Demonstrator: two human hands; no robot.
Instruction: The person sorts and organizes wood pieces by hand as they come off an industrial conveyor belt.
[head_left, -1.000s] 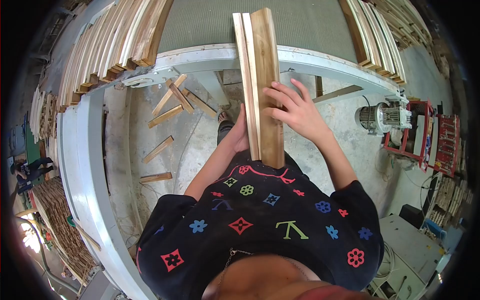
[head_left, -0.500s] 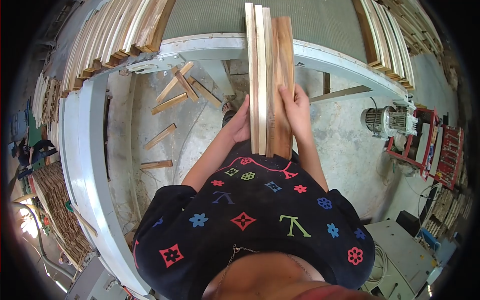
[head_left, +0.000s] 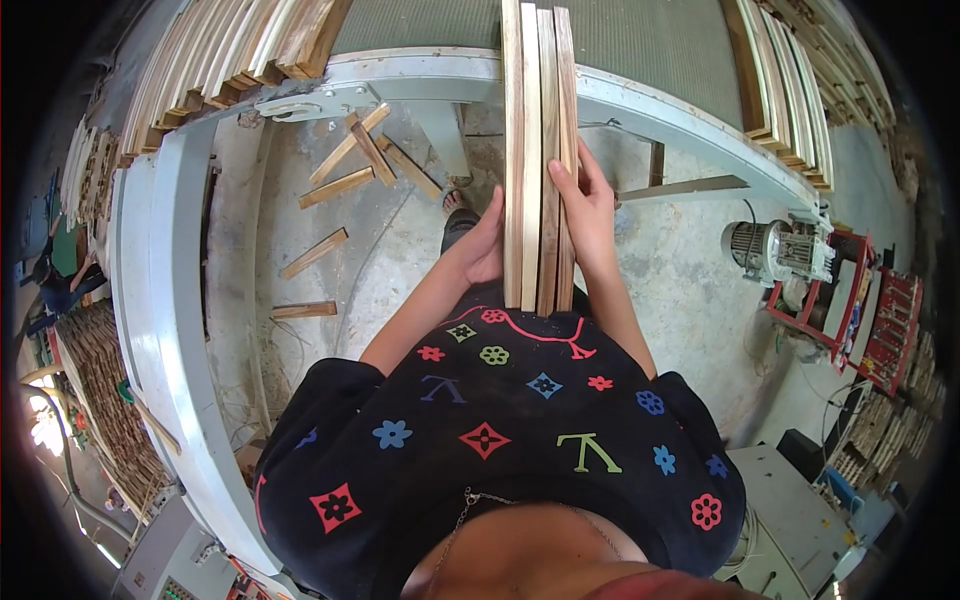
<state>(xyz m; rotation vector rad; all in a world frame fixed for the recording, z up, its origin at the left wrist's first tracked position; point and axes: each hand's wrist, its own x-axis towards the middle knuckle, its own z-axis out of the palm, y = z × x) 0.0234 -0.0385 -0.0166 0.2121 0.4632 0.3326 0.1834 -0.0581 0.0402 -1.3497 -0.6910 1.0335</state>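
Pressing inward from both sides, the left grip [head_left: 485, 248] and the right grip [head_left: 590, 212] are clamping the wooden slats [head_left: 540, 130] as one bundle standing on edge. Its near end is resting against the black shirt [head_left: 500, 430] and its far end is reaching over the grey conveyor frame [head_left: 420, 85]. The slats are looking stiff and rather light, but loose and smooth, so one is likely slipping past another easily; flat palms on the outer faces, near the middle, seem the safest hold

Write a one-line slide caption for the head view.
Left hand and right hand press a bundle of wooden slats together above a pale metal frame.
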